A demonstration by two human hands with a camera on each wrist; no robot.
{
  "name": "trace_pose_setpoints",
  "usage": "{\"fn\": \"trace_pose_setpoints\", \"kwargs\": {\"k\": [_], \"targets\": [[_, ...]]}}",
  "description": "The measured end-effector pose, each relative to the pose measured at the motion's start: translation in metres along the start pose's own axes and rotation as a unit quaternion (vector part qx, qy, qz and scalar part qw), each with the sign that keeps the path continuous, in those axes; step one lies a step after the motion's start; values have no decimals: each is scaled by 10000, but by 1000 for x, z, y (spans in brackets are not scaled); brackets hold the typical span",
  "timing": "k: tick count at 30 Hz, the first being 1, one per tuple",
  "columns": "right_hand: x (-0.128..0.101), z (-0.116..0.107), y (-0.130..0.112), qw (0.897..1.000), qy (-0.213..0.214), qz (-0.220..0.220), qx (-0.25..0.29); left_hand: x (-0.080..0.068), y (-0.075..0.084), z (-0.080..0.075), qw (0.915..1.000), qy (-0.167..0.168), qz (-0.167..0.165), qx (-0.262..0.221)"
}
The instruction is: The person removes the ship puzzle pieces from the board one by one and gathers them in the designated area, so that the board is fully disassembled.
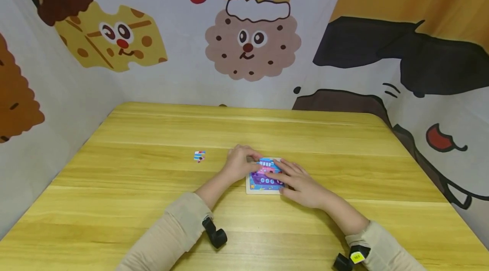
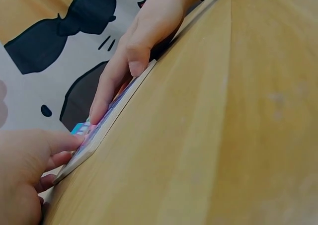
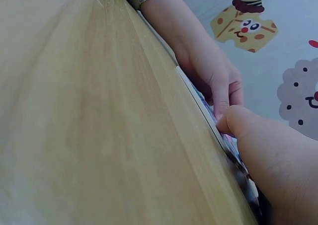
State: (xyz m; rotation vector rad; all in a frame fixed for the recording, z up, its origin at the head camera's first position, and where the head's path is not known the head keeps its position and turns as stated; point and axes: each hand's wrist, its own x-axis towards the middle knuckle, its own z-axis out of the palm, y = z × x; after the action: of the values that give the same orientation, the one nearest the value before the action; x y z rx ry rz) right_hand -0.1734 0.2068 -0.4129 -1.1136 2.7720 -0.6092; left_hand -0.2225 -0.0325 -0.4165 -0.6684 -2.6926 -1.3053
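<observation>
A small square jigsaw puzzle (image 1: 267,181), with a purple and pink ship picture in a pale frame, lies flat on the table. My left hand (image 1: 238,164) grips its upper left edge, thumb on the picture and fingers curled at the rim. In the left wrist view the thumb (image 2: 67,141) touches the face near a light blue part. From the other side my right hand (image 1: 303,184) rests on the puzzle, fingers spread and fairly straight. Its fingertips (image 2: 99,113) press the picture. Hands cover part of the ship.
A little cluster of colourful jigsaw pieces (image 1: 199,156) lies on the wooden table (image 1: 153,135), left of the puzzle. Behind the table hangs a cloth (image 1: 183,50) printed with cartoon food. Both wrists wear black cameras (image 1: 215,235).
</observation>
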Motion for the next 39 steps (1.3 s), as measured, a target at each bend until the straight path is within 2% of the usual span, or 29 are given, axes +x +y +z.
{"fn": "trace_pose_setpoints", "kwargs": {"k": [6,20,28,33,39], "targets": [[0,0,0,10000,8,12,-16,0,0,0,9974,37,-254,-670],[-1,-1,0,10000,-48,22,-9,0,-1,-2,9905,48,-456,-1295],[-1,1,2,9999,-14,-16,-126,-5,0,-13,9931,118,-309,-1126],[-1,2,3,9999,12,-34,-123,-9,3,-24,9949,215,-292,-940],[-1,0,2,9999,-8,-27,-131,-15,7,-40,9941,252,-323,-1003]]}}
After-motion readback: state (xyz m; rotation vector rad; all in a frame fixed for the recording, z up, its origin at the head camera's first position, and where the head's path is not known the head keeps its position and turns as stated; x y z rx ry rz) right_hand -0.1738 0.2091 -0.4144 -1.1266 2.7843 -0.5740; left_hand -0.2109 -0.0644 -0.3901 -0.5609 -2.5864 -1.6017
